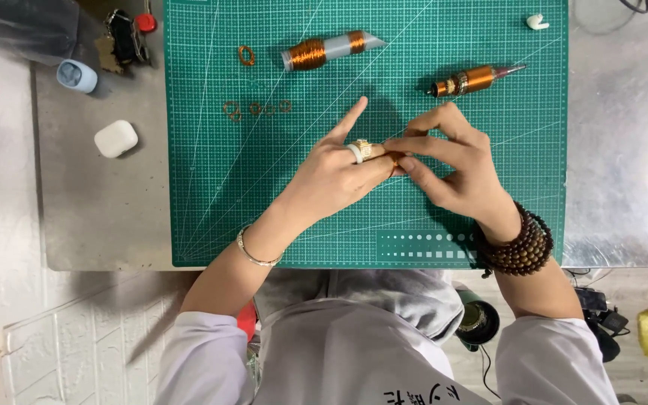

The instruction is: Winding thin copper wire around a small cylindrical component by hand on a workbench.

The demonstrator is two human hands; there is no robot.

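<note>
Pinching a copper wire piece (394, 160): left hand (337, 176); right hand (455, 169).

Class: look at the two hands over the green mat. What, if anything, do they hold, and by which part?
A small copper-coloured piece, pinched between the fingertips of left hand and right hand; which part is hidden.

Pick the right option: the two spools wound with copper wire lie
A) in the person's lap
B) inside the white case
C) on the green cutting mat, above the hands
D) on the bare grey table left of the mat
C: both copper wire spools rest on the green cutting mat, beyond the left hand and right hand.
</note>
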